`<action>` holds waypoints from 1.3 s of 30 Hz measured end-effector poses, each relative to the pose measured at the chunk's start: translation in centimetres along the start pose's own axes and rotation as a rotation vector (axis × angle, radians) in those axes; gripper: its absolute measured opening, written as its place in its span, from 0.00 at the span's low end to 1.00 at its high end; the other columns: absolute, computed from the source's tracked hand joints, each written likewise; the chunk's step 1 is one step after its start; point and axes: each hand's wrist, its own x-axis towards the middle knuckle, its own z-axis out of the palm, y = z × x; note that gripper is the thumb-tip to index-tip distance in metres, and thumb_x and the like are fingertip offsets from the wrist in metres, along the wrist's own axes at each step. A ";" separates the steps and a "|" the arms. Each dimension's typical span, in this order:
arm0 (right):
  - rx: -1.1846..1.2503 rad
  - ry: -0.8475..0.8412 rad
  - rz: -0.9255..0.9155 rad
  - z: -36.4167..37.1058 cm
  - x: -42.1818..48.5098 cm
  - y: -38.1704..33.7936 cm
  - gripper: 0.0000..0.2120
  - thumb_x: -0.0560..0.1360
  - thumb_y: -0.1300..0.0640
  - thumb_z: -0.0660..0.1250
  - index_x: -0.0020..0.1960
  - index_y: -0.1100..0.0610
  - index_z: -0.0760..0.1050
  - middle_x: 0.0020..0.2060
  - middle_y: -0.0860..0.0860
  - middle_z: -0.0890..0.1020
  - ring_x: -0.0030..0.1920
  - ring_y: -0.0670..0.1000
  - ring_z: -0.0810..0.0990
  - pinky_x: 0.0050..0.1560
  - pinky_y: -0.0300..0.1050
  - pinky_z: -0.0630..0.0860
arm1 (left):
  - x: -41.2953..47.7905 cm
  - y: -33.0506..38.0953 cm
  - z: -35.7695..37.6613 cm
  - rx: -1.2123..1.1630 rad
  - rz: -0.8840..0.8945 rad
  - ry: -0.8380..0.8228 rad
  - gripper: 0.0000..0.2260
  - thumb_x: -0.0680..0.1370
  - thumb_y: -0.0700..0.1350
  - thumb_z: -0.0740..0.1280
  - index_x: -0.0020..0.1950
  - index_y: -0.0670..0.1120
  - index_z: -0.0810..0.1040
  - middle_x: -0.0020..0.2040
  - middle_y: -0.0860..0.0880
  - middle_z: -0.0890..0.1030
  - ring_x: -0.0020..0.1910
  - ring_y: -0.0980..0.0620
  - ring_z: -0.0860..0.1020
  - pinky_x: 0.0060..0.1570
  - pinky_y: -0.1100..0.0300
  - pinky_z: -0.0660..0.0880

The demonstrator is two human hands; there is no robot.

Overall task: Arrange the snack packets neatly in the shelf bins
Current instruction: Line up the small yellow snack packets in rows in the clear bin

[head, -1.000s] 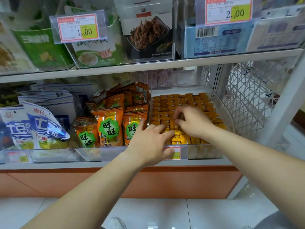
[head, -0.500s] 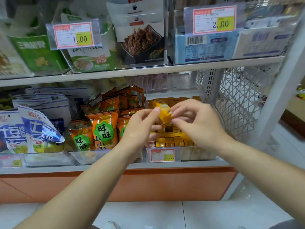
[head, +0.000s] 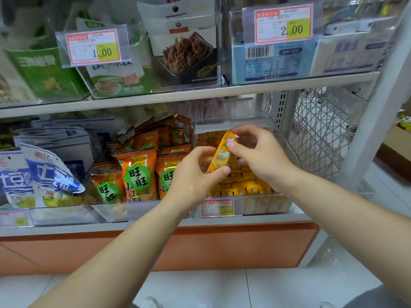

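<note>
**Up from the bin: one yellow packet, held between both hands**

Both hands were down among the stock a second ago. They are now raised above it with a single packet (head: 222, 154) between them, and it has turned to stand almost upright, printed face to the camera.

The packet sits right of frame centre, above the bin (head: 266, 205). The left hand (head: 193, 176) pinches its lower end between thumb and curled fingers. The right hand (head: 260, 156) pinches its upper part, with the thumb on the front and the fingers round the top edge. Neither hand holds anything else.

Below the hands, rows of like yellow packets (head: 242, 187) fill the bin, fairly flat and even. Orange bags (head: 138, 174) stand in the next bin to the left.

The step in hand looks like checking or turning one stray packet before it goes back. The next move probably calls for matching it to the way the rows lie, finding a gap among them, and laying it in flat without disturbing its neighbours. One hand could steady the row meanwhile.
</note>
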 end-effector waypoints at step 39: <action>-0.728 -0.032 -0.138 -2.4 1.8 2.6 0.04 0.80 0.55 0.64 0.48 0.47 0.72 0.46 0.46 0.75 0.48 0.49 0.75 0.46 0.45 0.68 | -0.5 -2.5 2.6 0.904 0.243 -0.330 0.22 0.79 0.62 0.60 0.73 0.59 0.69 0.73 0.54 0.70 0.71 0.51 0.67 0.62 0.49 0.75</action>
